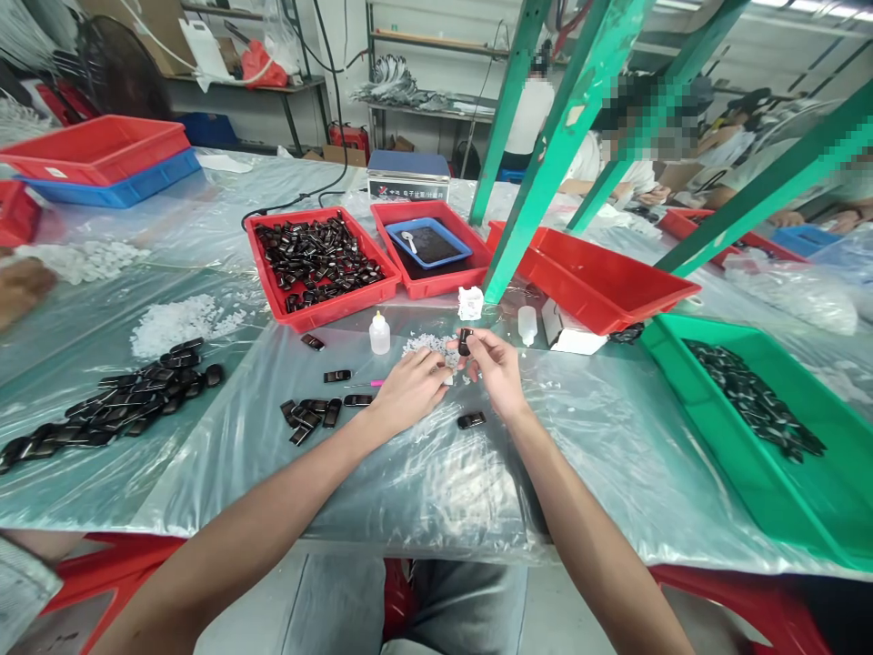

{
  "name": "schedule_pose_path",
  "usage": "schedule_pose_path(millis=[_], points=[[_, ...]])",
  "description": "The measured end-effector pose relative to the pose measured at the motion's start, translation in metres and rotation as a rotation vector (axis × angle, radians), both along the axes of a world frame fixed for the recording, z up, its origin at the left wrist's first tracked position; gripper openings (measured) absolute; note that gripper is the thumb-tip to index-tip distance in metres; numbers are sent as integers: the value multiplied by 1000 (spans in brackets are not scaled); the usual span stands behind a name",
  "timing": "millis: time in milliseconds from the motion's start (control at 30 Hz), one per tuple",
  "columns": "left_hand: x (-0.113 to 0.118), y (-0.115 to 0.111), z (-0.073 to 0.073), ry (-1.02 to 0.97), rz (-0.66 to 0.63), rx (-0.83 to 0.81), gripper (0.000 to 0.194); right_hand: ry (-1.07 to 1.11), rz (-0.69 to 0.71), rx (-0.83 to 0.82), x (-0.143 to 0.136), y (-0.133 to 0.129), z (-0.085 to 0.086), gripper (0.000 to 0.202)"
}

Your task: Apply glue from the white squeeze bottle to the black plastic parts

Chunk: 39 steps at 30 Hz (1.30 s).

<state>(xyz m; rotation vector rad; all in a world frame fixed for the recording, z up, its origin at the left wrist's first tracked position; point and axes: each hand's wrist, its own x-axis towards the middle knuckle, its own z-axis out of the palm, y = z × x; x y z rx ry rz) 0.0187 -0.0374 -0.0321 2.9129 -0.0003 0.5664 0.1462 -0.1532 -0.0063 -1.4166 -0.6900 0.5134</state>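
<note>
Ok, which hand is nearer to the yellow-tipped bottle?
Left. The left hand is just to the near right of the yellow-tipped bottle; the right hand is farther right, holding a black piece.

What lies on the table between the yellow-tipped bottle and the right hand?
Small white pieces, scattered beside the fingers of the left hand; the head view shows them.

Words on the blue and white scale [407,167]
Its front has a red mark, then Chinese writing – "电子" is clear, but the rest is blurry. The red tray [102,150] has a white sticker [55,172] – too small to read.
</note>
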Motion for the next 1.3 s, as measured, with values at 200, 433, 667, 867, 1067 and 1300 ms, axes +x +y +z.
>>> schedule_pose_path(millis=[200, 433, 667, 867, 1067, 1300], points=[[-1, 2, 4, -104, 38, -126, 16, -19, 8, 10, -1, 0, -1, 39], [-14, 14, 11, -291, 184, -796, 17, -183, 119, -46, -9, 0, -6, 40], [-24, 30, 20, -103, 41, -499, 13, -330, 152, -101, -10, -1, -9, 35], [-30, 23, 25, 96, 19, -232, 8, -332, 121, -88, -7, -2, -9, 36], [-28, 16, 19, 208, 8, -185, 4, -310, 132, -87, -7, -1, -11, 35], [-27, 22, 28, -51, 12, -735, 7, -330, 111, -85, -7, -1, -10, 33]])
